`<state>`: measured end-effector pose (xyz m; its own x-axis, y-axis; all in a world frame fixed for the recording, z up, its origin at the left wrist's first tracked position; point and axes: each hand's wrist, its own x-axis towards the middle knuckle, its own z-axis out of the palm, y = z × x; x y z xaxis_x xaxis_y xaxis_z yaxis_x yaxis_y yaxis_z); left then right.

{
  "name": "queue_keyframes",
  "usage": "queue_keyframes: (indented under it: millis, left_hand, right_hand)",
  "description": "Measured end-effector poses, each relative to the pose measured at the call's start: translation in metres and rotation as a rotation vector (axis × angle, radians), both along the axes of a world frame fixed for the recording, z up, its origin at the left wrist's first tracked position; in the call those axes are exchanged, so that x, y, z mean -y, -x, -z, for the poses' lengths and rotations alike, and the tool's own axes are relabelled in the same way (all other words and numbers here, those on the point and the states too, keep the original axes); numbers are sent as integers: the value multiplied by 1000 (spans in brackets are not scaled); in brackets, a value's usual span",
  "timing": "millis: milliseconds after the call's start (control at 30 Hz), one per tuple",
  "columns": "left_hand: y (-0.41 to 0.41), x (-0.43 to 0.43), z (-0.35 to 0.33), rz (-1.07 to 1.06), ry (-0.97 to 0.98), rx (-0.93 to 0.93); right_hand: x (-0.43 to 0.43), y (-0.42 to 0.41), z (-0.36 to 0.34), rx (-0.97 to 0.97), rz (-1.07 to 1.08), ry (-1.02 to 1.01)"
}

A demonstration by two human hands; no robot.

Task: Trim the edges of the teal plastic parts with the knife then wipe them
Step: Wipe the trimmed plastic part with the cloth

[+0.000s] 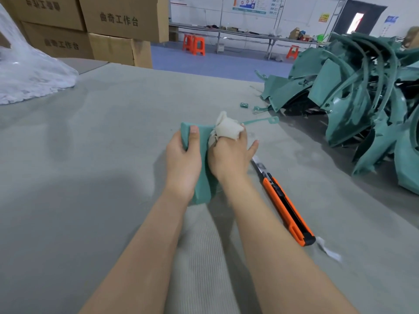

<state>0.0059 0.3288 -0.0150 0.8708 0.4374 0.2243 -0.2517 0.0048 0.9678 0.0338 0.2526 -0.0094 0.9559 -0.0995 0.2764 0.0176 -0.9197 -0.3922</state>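
Note:
My left hand (183, 159) grips a teal plastic part (203, 189) by its left edge, thumb on its top face, holding it on the grey table (90, 155). My right hand (229, 155) holds a bunched white cloth (227, 128) and presses it against the part's far right side. An orange and black utility knife (288, 207) lies on the table just right of my right forearm, blade out and pointing away from me. A thin teal strip (260, 121) pokes out beyond the cloth.
A big heap of teal plastic parts (362, 98) fills the right side of the table. Small teal offcuts (244, 105) lie near it. A clear plastic bag (27, 71) sits far left, cardboard boxes (90, 26) behind it. A white scrap (328, 250) lies by the knife's end.

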Motion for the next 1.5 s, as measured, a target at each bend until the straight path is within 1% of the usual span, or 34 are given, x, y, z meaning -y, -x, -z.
queue_keyframes:
  millis: [67, 133, 200, 267, 367, 433, 533, 633, 700, 800, 867, 967, 1033, 1067, 1133, 1200, 1267, 1333, 1433, 1500]
  left_hand:
    - [0, 0, -3, -48, -24, 27]
    - [-2, -7, -7, -102, -17, 39]
    - [-1, -17, -12, -133, 35, 48]
    - [0, -23, -13, -117, 103, 46]
    - [0, -24, -12, -51, 199, 42]
    - [0, -21, -12, -31, 203, 30]
    - [-2, -16, -9, -14, 182, 26]
    - [-5, -16, -6, 14, 199, -4]
    - [-6, -14, -3, 15, 147, -13]
    - [-4, -10, -1, 15, 60, -10]
    - [-3, -7, -1, 31, 34, -9]
    - [-5, -9, -2, -2, 13, -2]
    - [-6, -12, -3, -36, 37, 3]
    - [-6, -16, -4, -58, 57, 9]
    - [-7, -24, -5, -114, 79, 20]
    - [-5, -30, -6, -149, 109, 16]
    - [-4, -31, -6, -135, 150, 2]
    - [-3, -28, -8, -76, 203, -6]
    - [-4, -20, -8, 46, 310, -5]
    - [-5, -16, -5, 60, 315, -14]
  right_hand:
    - [-7, 9, -1, 43, -39, -8]
    - [-21, 32, 6, 94, -128, -64]
    - [-32, 59, 14, 124, -197, -155]
    - [-36, 76, 16, 147, -239, -227]
    - [-36, 81, 15, 156, -307, -162]
    - [-33, 72, 14, 130, -289, -132]
    - [-27, 53, 12, 113, -186, -59]
    - [-24, 39, 10, 157, -169, -35]
    - [-19, 28, 10, 132, -140, -3]
    - [-7, 12, 5, 46, -60, 67]
    - [-3, 6, 1, 20, -31, 69]
    - [-9, 9, -1, 19, -37, 47]
    - [-20, 22, 3, 21, -90, 53]
    - [-26, 31, 7, 44, -129, 21]
    - [-37, 49, 10, 91, -193, -110]
    - [-41, 60, 11, 92, -230, -176]
    - [-41, 62, 12, 84, -247, -170]
    - [-39, 60, 11, 91, -240, -150]
    - [-36, 48, 9, 142, -188, -100]
    - [-30, 32, 2, 113, -144, -38]
